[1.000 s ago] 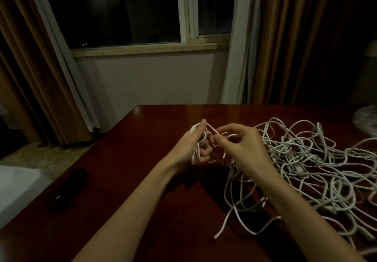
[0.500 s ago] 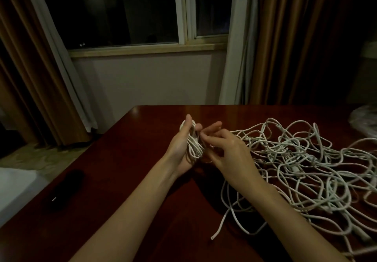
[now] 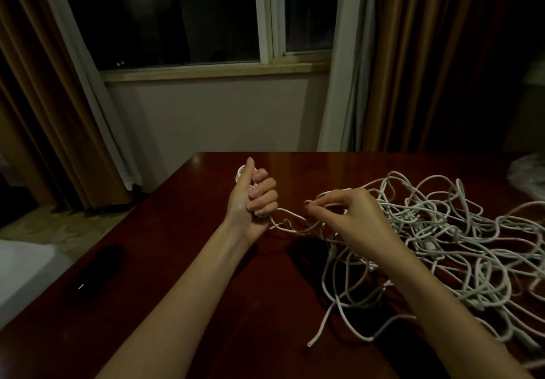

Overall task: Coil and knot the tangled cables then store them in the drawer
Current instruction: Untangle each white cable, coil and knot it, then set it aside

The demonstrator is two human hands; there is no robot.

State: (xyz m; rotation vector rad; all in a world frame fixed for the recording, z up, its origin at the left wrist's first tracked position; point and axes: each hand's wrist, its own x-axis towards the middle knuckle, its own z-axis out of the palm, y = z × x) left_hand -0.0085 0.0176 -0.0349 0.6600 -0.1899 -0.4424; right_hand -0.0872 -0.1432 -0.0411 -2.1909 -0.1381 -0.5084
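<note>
My left hand (image 3: 253,198) grips a small coil of white cable (image 3: 241,172) in its fist above the dark red table (image 3: 206,290); only the coil's top loop shows past the thumb. One strand (image 3: 287,213) runs from the fist to my right hand (image 3: 351,219), which pinches it between thumb and fingertips. To the right, a large tangle of white cables (image 3: 442,246) is spread over the table, with a loose end (image 3: 314,340) lying near the front. No drawer is in view.
A dark, flat object (image 3: 94,272) lies near the table's left edge. A crumpled clear plastic bag (image 3: 528,175) sits at the far right. Beyond the table's far edge are a wall, a window and brown curtains (image 3: 59,113).
My hands were together at the coil and have moved apart. The left hand has closed into a fist round the coil; the right has drawn a strand out to the right.
</note>
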